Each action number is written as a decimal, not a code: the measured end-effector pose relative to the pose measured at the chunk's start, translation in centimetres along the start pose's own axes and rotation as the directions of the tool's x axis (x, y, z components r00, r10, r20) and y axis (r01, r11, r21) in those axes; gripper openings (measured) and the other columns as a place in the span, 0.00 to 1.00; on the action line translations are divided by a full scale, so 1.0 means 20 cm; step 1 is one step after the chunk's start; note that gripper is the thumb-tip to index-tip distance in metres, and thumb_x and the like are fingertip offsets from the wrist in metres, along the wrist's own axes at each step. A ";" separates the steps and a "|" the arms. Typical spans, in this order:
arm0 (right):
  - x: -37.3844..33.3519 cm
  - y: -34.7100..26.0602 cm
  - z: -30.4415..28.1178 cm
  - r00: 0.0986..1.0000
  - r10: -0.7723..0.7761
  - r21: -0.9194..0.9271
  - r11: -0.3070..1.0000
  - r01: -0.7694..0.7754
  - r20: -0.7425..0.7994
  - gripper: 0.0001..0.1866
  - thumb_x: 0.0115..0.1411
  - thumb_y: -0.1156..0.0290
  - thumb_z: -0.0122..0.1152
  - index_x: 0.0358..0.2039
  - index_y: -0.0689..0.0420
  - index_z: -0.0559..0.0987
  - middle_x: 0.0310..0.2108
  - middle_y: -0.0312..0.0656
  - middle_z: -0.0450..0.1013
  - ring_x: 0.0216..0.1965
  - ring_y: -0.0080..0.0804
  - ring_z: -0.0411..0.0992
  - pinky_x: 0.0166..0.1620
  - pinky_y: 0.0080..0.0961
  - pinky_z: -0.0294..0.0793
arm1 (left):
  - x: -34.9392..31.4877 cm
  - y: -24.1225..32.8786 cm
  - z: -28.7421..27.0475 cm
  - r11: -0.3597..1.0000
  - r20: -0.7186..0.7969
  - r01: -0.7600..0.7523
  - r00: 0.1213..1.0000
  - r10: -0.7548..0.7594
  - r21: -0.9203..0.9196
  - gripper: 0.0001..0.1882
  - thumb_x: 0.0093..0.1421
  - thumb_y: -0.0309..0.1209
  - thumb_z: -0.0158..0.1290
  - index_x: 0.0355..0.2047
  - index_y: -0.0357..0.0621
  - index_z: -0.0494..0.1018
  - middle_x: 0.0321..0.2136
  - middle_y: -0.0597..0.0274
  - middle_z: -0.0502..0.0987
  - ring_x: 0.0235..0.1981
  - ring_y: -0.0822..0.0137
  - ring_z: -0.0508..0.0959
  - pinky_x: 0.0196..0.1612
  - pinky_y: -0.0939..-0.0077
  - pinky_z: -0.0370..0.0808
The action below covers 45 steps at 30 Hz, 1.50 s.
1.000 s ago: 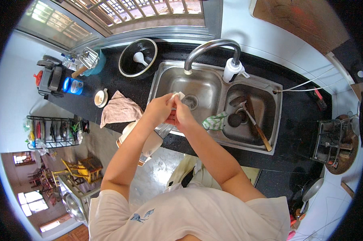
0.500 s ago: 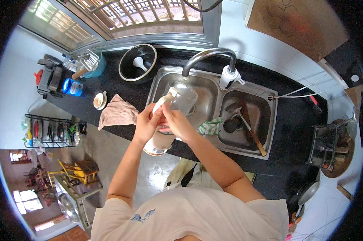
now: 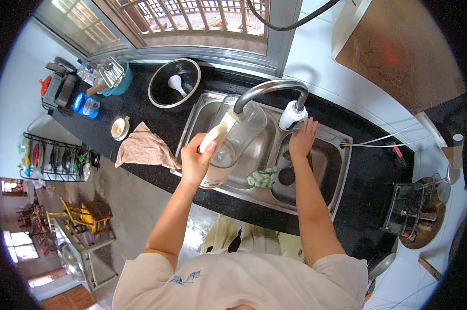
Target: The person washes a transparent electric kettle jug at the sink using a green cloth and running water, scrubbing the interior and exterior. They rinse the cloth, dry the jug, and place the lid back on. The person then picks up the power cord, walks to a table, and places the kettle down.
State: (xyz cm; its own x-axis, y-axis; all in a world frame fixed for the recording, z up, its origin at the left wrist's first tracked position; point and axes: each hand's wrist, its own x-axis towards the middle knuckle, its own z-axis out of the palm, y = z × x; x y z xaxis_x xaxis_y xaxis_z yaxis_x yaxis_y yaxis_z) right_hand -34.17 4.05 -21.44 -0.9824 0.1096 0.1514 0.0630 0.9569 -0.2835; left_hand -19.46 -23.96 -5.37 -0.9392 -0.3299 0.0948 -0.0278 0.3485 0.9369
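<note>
Chrome faucet kinda arches over the clear jug, black bowl nearby, left hand wrapped round the cream handle, right hand stretched flat by the white faucet base.

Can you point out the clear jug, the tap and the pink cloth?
Clear jug (image 3: pixel 242 135): head view, its see-through wall.
Tap (image 3: pixel 269 86): head view, its curved neck.
Pink cloth (image 3: pixel 143 148): head view, middle of its upper surface.

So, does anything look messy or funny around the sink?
A little: the crumpled pinkish-brown cloth lies askew on the speckled black counter, with one corner seeming to poke past its front edge. I see nothing spilled or broken.
</note>
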 end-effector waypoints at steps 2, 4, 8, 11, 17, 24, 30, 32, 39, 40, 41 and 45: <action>-0.01 0.02 0.07 1.000 -0.006 -0.042 0.999 0.006 0.001 0.34 0.60 0.68 0.51 0.63 0.65 0.53 0.68 0.47 0.42 0.69 0.41 0.38 0.68 0.37 0.38 | -0.02 -0.08 0.01 0.998 -0.060 -0.032 0.998 0.029 -0.052 0.14 0.59 0.37 0.56 0.35 0.35 0.74 0.21 0.67 0.72 0.25 0.77 0.68 0.30 0.81 0.68; -0.06 0.04 0.13 1.000 -0.007 -0.039 0.999 0.008 0.011 0.35 0.60 0.68 0.51 0.64 0.65 0.51 0.68 0.48 0.41 0.69 0.41 0.38 0.68 0.37 0.40 | -0.02 -0.20 0.01 0.992 -0.110 -0.026 0.994 0.012 -0.123 0.13 0.59 0.37 0.56 0.34 0.36 0.74 0.21 0.67 0.72 0.24 0.78 0.68 0.29 0.81 0.67; -0.12 0.09 0.22 0.998 0.013 -0.005 1.000 -0.012 0.054 0.37 0.60 0.68 0.49 0.65 0.65 0.46 0.69 0.48 0.38 0.69 0.42 0.39 0.67 0.38 0.42 | -0.03 -0.22 0.02 0.991 -0.097 -0.126 0.987 0.130 0.049 0.17 0.55 0.40 0.59 0.32 0.36 0.75 0.21 0.64 0.73 0.23 0.76 0.69 0.27 0.80 0.67; -0.10 0.09 0.25 1.000 -0.006 0.048 0.999 0.005 0.029 0.36 0.61 0.68 0.48 0.65 0.65 0.46 0.69 0.49 0.38 0.69 0.43 0.40 0.67 0.38 0.42 | -0.03 -0.27 0.05 0.976 -0.122 -0.215 0.968 0.218 0.038 0.17 0.55 0.39 0.59 0.32 0.36 0.75 0.21 0.63 0.73 0.23 0.75 0.69 0.27 0.79 0.67; -0.08 0.11 0.29 0.999 -0.008 0.107 0.994 0.004 0.033 0.35 0.61 0.67 0.48 0.64 0.69 0.49 0.68 0.53 0.39 0.68 0.45 0.41 0.67 0.38 0.43 | -0.06 -0.31 0.04 0.998 -0.111 -0.053 0.993 0.050 -0.021 0.17 0.54 0.39 0.59 0.31 0.35 0.75 0.23 0.62 0.74 0.24 0.73 0.71 0.28 0.78 0.68; -0.05 0.16 0.37 0.997 -0.055 0.096 0.994 0.049 0.061 0.34 0.61 0.68 0.47 0.63 0.70 0.50 0.67 0.56 0.39 0.68 0.49 0.43 0.66 0.40 0.46 | -0.07 -0.34 0.02 0.992 -0.095 -0.122 0.988 0.123 0.015 0.18 0.54 0.41 0.59 0.31 0.35 0.75 0.24 0.62 0.75 0.25 0.72 0.72 0.29 0.77 0.68; -0.04 0.15 0.34 0.994 -0.049 0.256 0.967 0.021 0.102 0.33 0.61 0.69 0.47 0.62 0.72 0.51 0.67 0.57 0.38 0.67 0.52 0.43 0.66 0.41 0.46 | -0.09 -0.37 0.00 0.997 -0.104 -0.047 0.994 0.042 -0.053 0.18 0.55 0.41 0.59 0.31 0.35 0.75 0.24 0.63 0.75 0.25 0.73 0.71 0.29 0.78 0.69; -0.04 0.15 0.34 0.994 -0.044 0.215 0.976 0.023 0.096 0.32 0.62 0.71 0.46 0.63 0.70 0.50 0.67 0.56 0.39 0.67 0.49 0.44 0.66 0.37 0.48 | -0.10 -0.37 0.00 0.997 -0.116 -0.053 0.992 0.046 -0.059 0.18 0.55 0.41 0.59 0.31 0.35 0.75 0.23 0.63 0.74 0.25 0.74 0.71 0.29 0.79 0.68; -0.03 0.17 0.38 0.997 -0.044 0.274 0.961 0.026 0.059 0.31 0.63 0.71 0.44 0.64 0.67 0.49 0.68 0.55 0.39 0.67 0.48 0.43 0.66 0.33 0.48 | -0.11 -0.37 0.01 0.997 -0.122 -0.038 0.992 0.030 -0.070 0.17 0.56 0.40 0.58 0.31 0.36 0.75 0.23 0.64 0.74 0.24 0.75 0.70 0.29 0.79 0.68; -0.02 0.18 0.39 0.997 -0.042 0.281 0.959 0.020 0.072 0.31 0.63 0.70 0.44 0.64 0.67 0.49 0.68 0.55 0.39 0.67 0.48 0.43 0.66 0.33 0.48 | -0.11 -0.38 0.01 0.997 -0.120 -0.038 0.992 0.029 -0.073 0.16 0.56 0.40 0.58 0.31 0.36 0.75 0.23 0.64 0.74 0.24 0.75 0.70 0.29 0.79 0.68; -0.02 0.18 0.39 0.996 -0.039 0.288 0.958 0.013 0.084 0.31 0.63 0.70 0.43 0.64 0.67 0.49 0.68 0.54 0.39 0.68 0.48 0.43 0.66 0.33 0.48 | -0.11 -0.39 0.00 0.996 -0.117 -0.038 0.993 0.029 -0.076 0.16 0.56 0.40 0.58 0.32 0.36 0.75 0.23 0.64 0.74 0.25 0.75 0.70 0.29 0.79 0.68; 0.00 0.19 0.39 0.993 -0.033 0.259 0.966 0.003 0.114 0.32 0.64 0.68 0.44 0.64 0.66 0.49 0.68 0.54 0.39 0.68 0.48 0.43 0.66 0.34 0.48 | -0.10 -0.38 0.01 0.992 -0.097 -0.128 0.987 0.125 -0.017 0.14 0.61 0.39 0.52 0.30 0.38 0.72 0.22 0.71 0.69 0.22 0.81 0.67 0.23 0.86 0.63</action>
State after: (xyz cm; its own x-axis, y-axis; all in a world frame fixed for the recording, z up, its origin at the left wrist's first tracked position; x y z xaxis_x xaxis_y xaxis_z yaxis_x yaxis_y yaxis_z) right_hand -35.25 5.53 -29.82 -0.9976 0.0463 0.0516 0.0129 0.8551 -0.5184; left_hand -17.50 -25.80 -12.78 -0.8977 -0.3670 0.2437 0.0981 0.3727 0.9228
